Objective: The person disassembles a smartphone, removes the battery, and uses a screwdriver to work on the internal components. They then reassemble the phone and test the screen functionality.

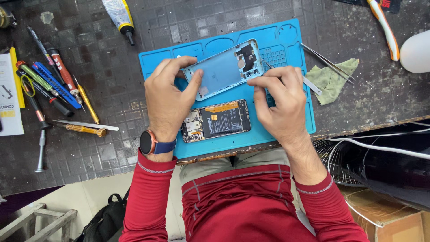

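The left hand (168, 96) grips the pale blue plastic phone back cover (224, 69) above the blue mat (286, 123). The right hand (282, 96) pinches a thin metal pick (268, 65) that might slip and scratch it.

white-yellow paper sheet (9, 96) far left | cardboard box (394, 222) bottom right

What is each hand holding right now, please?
Left hand: closed on the light blue back cover.
Right hand: pinching a thin metal tool against the cover.
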